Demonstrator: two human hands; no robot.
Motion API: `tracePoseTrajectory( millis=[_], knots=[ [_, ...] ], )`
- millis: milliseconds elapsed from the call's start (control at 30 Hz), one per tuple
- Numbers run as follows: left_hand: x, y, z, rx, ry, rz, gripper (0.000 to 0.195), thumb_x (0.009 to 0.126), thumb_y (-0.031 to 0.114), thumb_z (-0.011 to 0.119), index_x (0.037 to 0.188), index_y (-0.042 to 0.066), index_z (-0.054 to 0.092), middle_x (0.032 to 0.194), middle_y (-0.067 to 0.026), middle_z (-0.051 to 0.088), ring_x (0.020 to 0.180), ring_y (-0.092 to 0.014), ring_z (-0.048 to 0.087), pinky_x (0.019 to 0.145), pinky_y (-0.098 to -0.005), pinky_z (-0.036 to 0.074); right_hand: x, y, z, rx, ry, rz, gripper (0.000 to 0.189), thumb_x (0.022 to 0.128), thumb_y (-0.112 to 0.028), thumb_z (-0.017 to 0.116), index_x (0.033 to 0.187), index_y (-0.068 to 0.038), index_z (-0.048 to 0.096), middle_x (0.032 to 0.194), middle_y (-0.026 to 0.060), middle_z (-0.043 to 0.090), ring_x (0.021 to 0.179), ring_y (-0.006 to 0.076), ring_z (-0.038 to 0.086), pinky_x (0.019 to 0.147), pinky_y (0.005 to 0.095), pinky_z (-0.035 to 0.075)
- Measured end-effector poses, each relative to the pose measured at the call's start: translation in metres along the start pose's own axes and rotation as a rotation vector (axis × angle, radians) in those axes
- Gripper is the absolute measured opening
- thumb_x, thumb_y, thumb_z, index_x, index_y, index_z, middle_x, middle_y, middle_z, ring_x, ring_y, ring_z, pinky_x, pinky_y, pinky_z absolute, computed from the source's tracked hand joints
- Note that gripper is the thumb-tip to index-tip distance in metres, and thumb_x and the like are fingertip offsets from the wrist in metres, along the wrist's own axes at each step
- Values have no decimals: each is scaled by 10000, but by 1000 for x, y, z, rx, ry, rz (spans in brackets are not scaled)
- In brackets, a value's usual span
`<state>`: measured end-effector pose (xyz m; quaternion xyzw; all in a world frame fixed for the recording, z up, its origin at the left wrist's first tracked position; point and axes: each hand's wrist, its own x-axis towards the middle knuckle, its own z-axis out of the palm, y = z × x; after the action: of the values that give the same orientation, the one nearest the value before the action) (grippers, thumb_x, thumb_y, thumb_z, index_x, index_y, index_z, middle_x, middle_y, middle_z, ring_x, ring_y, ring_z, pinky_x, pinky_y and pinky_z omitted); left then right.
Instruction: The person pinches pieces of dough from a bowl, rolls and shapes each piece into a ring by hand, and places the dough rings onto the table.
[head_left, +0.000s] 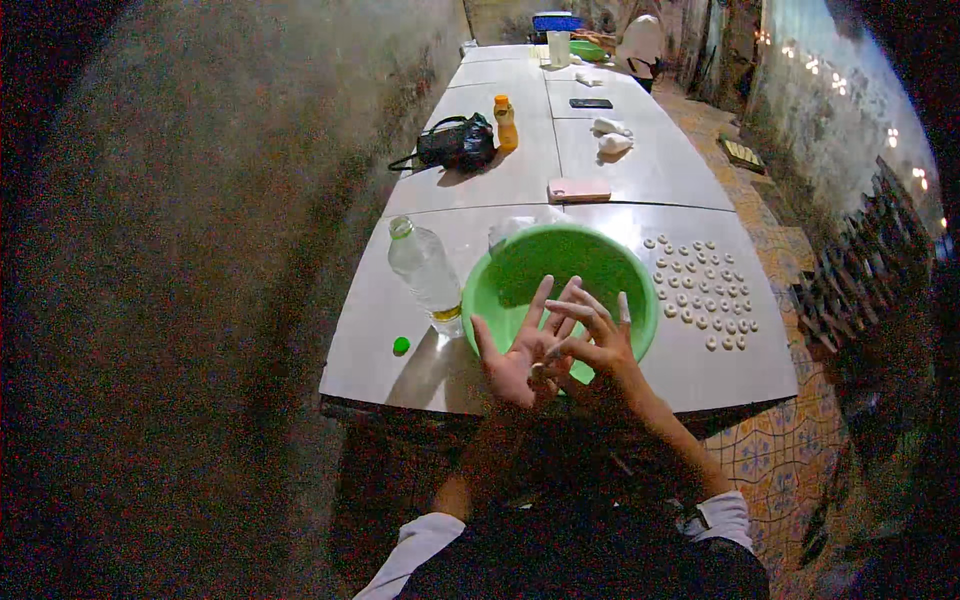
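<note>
My left hand (521, 360) is palm up with fingers spread over the near rim of a green plastic basin (649, 300). A small pale ring-shaped dough piece (537, 369) rests on its palm. The fingertips of my right hand (600, 337) are at that palm, beside the piece; whether they pinch it cannot be told. The right fingertips look white, as if coated. Right of the basin, many small dough rings (688, 283) lie in loose rows on the white table (360, 330).
Left of the basin stand a clear plastic bottle (426, 270) and a green cap (402, 345). Farther back are a pink case (579, 190), a black bag (457, 142), an orange-capped bottle (505, 127), white bundles (613, 142) and a phone (591, 103). A person (641, 45) is at the far end.
</note>
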<state>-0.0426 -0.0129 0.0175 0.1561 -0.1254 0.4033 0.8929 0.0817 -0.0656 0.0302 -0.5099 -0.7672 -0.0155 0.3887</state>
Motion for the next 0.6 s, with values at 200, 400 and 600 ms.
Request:
tracePoseTrajectory(
  millis=[200,400,600],
  knots=[
    [-3,-1,-5,-231,101,9,969,749,757,317,1402,64,138,1444,-168,154,1325,-312,187,1078,-497,159,9,-13,-3,54,140,3,113,664,-269,665,765,-226,638,1225,26,510,1246,265,385,1034,620,15],
    [6,9,3,-46,73,18,901,781,736,275,1389,77,181,1440,-176,179,1328,-329,183,1057,-552,170,-8,-19,10,-94,117,-183,126,666,-220,722,736,-187,623,1055,2,609,1161,225,478,1078,530,13],
    [10,10,17,-42,23,4,893,772,741,291,1391,106,189,1455,-161,147,1343,-317,145,1072,-531,147,-2,-33,-16,15,91,-69,163,693,-175,666,847,-173,612,1069,-25,588,1016,171,534,1017,454,245]
  ],
)
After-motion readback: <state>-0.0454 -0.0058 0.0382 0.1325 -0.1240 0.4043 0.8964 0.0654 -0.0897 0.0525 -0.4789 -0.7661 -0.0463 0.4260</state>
